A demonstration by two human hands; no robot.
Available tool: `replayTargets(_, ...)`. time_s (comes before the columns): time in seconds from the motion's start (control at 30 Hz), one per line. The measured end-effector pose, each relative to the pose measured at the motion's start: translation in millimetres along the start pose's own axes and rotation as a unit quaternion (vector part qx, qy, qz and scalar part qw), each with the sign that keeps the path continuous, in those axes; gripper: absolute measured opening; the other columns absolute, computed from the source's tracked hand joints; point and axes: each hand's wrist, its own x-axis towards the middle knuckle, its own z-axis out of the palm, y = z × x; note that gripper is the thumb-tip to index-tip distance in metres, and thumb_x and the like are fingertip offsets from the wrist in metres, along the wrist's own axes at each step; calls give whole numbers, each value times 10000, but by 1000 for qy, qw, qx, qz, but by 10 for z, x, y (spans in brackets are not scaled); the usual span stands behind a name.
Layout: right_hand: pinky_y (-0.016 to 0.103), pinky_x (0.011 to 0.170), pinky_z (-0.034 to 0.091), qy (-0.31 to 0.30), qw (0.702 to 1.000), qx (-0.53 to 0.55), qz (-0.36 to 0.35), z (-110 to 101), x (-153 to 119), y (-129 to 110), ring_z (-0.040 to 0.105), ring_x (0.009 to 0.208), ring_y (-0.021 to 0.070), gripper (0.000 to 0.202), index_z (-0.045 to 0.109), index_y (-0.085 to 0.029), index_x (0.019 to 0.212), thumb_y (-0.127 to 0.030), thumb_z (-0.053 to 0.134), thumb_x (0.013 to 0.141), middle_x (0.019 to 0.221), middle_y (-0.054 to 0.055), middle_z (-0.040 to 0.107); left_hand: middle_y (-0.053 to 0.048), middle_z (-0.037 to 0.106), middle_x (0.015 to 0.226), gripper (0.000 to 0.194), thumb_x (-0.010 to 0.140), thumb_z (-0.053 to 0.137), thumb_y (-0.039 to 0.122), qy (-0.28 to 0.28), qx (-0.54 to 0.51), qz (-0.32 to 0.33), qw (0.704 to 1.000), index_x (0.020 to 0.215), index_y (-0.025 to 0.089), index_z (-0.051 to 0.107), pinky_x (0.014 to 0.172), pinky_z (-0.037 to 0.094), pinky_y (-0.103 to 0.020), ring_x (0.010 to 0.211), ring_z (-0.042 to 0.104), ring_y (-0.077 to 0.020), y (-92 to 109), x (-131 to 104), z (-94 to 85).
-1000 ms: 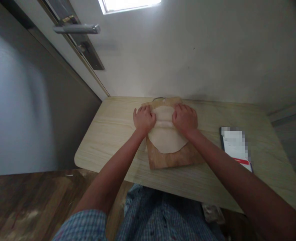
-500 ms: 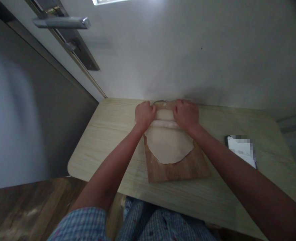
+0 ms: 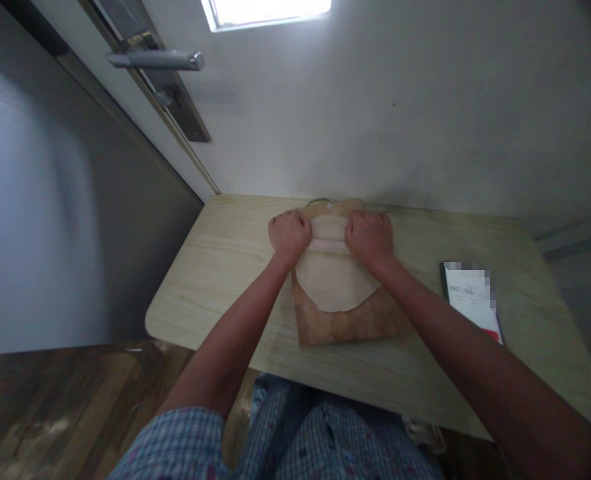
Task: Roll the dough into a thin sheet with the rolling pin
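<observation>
A pale, flat sheet of dough [image 3: 336, 283] lies on a brown wooden board [image 3: 350, 327]. Across its far part runs a light rolling pin [image 3: 329, 245], seen between the hands. My left hand [image 3: 290, 235] is closed around the pin's left end, and my right hand [image 3: 369, 237] is wrapped round the right end. Both ends are hidden inside the fingers. The dough's rounded near edge stops short of the board's near edge, while its far part shows beyond the pin.
The board rests on a light wood table [image 3: 215, 267]. A phone [image 3: 470, 300] with a lit screen lies right of the board, near my right forearm. Behind the table stands a white door [image 3: 300, 120] with a metal handle [image 3: 158, 60].
The view has shifted a little, showing more of the bright door window. My right hand sits slightly nearer on the board. Both hands still grip the rolling pin.
</observation>
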Motion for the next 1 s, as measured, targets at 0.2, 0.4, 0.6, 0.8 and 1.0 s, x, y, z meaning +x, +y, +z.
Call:
replayTargets(0.2, 420, 909, 253, 36, 999, -10, -7, 12, -378, -83, 536, 901, 239, 376, 609, -115, 948, -234, 271, 837, 995, 128, 632, -83, 625, 1004, 322, 817, 307, 248, 11, -14, 30, 999, 943, 176, 595, 879, 344, -401, 966, 547, -234, -69, -394, -52)
replayTargets(0.4, 418, 938, 253, 49, 998, 2, -38, -7, -732, -134, 478, 1069, 236, 417, 543, -111, 1132, -244, 249, 867, 1204, 126, 536, -101, 522, 1218, 392, 835, 287, 238, 19, -11, 64, 998, 1156, 141, 490, 981, 251, -448, 1201, 373, -258, -165, -735, -109)
replayTargets(0.6, 426, 971, 214, 46, 997, 8, -56, -25, -956, -154, 404, 1175, 230, 415, 508, -118, 1181, -254, 265, 873, 1256, 120, 493, -136, 507, 1235, 418, 839, 288, 251, 17, 9, 95, 995, 1167, 80, 482, 1027, 198, -422, 1189, 397, -239, -238, -916, -147)
replayTargets(0.8, 424, 969, 210, 51, 997, 2, -63, 10, -994, -142, 387, 1194, 222, 407, 503, -136, 1186, -260, 273, 874, 1292, 124, 453, -139, 582, 1120, 378, 849, 278, 244, 13, 9, 99, 995, 1038, 74, 557, 968, 288, -381, 1066, 502, -223, -259, -916, -130)
replayTargets(1.0, 424, 963, 216, 45, 997, -2, -68, 16, -906, -123, 396, 1184, 231, 403, 519, -140, 1172, -263, 280, 872, 1269, 125, 478, -116, 613, 1028, 337, 844, 290, 239, 30, 6, 96, 995, 976, 106, 571, 942, 304, -380, 997, 528, -219, -228, -852, -105)
